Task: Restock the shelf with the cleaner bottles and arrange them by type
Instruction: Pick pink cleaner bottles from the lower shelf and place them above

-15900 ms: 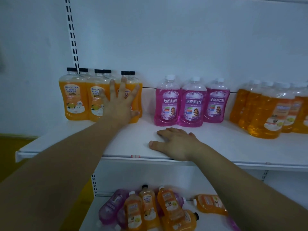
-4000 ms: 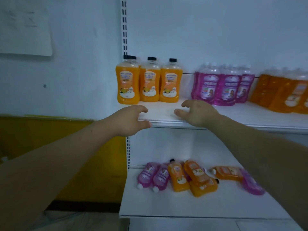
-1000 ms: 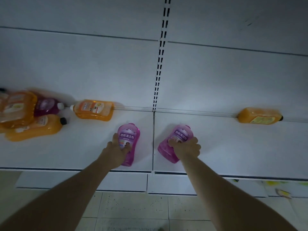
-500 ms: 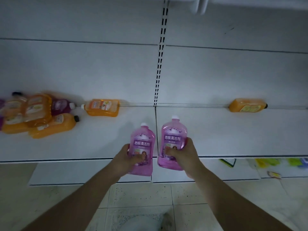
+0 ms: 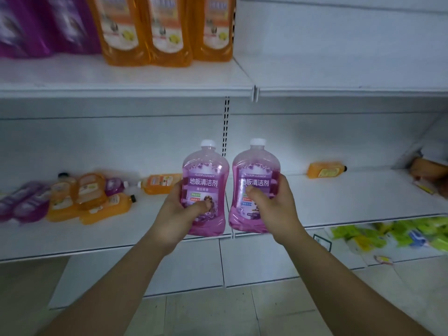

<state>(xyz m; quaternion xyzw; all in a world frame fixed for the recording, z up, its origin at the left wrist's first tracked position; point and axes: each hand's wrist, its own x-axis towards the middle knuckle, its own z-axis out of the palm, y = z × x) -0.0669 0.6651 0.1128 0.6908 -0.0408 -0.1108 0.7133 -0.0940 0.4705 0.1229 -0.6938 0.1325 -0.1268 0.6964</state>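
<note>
Nearest the camera, two translucent purple plastic bottles are held upright side by side, just apart, white round caps pointing up and long axes vertical. The left bottle (image 5: 205, 187) is clasped low on its flat, glossy body by the left hand (image 5: 180, 214), thumb pressed across the label; the right bottle (image 5: 255, 186) is clasped the same way by the right hand (image 5: 271, 207). Both are raised in front of the lower shelf (image 5: 339, 202), a smooth white metal board. Behind, a heap of orange and purple bottles (image 5: 80, 198) is seen lying on their sides at the left, and a single orange bottle (image 5: 326, 169) lies with its cap to the right. Farthest, on the upper shelf (image 5: 121, 78), orange bottles (image 5: 167, 32) are stood upright beside blurred purple ones (image 5: 41, 25)
</note>
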